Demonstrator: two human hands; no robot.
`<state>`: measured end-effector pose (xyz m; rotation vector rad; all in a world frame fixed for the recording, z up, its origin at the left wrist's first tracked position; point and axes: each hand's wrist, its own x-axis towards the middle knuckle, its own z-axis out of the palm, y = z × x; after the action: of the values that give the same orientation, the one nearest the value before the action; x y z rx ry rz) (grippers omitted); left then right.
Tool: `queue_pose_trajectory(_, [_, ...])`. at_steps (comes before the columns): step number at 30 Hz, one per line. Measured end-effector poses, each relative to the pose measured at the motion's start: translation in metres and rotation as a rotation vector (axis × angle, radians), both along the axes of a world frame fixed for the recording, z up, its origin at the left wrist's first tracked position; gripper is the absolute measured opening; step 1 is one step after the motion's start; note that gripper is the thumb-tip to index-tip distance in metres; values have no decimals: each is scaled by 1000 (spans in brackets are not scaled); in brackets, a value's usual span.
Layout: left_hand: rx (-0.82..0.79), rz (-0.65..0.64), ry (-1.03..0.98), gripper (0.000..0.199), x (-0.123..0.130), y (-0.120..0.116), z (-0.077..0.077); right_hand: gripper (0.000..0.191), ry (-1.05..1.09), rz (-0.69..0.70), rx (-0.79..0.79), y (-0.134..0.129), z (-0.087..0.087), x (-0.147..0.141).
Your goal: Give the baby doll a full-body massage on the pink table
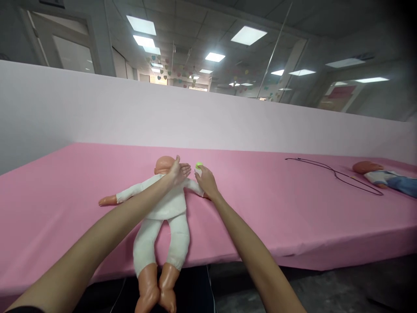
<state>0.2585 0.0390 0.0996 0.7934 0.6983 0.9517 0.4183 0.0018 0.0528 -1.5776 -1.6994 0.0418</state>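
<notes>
A baby doll (pixel 167 204) with a white cloth body lies on the pink-covered table, its feet hanging over the front edge. Over the doll's upper chest, my left hand (pixel 180 171) is held open, thumb up and fingers stretched to the right. My right hand (pixel 207 181), just to the right, has its fingers closed round a small white bottle (pixel 198 168) with a bright green top. That hand is above the doll's arm, which it partly hides. Whether the bottle touches my left fingers is hard to see; a small gap shows between them.
A second doll (pixel 391 177) in white and blue clothes lies at the far right of the table. Beside it is a looped dark cord (pixel 335 171). A low white partition (pixel 195 119) with glass above runs behind the pink table cover (pixel 260 200).
</notes>
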Motion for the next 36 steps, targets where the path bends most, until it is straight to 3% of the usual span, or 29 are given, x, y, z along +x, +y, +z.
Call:
queue_pose_trajectory(2, [-92, -17, -37, 91, 19, 14, -3, 54, -60, 26, 27, 13, -5, 13])
queue_pose_trajectory(8, [-104, -24, -33, 100, 53, 40, -14, 62, -174, 129, -33, 42, -22, 34])
queue_pose_trajectory(12, [-107, -33, -39, 98, 58, 45, -17, 59, -175, 128, -60, 47, -19, 43])
queue_pose_trajectory(16, [-57, -40, -65, 92, 50, 35, -5, 58, -78, 166, -112, 35, -7, 28])
queue_pose_trajectory(20, [73, 16, -76, 85, 50, -11, 2, 77, 174, 214, -77, -1, 5, -37])
queue_pose_trajectory(23, [212, 173, -127, 84, 43, -55, -4, 85, 148, 275, 52, -27, 23, -81])
queue_pose_trajectory(26, [248, 101, -106, 84, 10, -85, -5, 79, 123, 359, 138, -39, 44, -93])
queue_pose_trajectory(29, [261, -17, -134, 85, -28, -111, 4, 72, 187, 293, 113, -56, 42, -99])
queue_pose_trajectory(31, [315, 130, -248, 95, -38, -137, 7, 71, 146, 257, 115, -79, 27, -116])
queue_pose_trajectory(32, [357, 301, -325, 104, -38, -153, 7, 72, 77, 277, 143, -92, 19, -128])
queue_pose_trajectory(34, [423, 594, -453, 118, -34, -181, 5, 92, -152, 447, 248, -116, 13, -154])
queue_pose_trajectory(35, [428, 698, -516, 121, -34, -193, 2, 90, -248, 540, 301, -125, 15, -165])
queue_pose_trajectory(36, [411, 702, -555, 121, -39, -201, 0, 88, -316, 631, 349, -130, 22, -174])
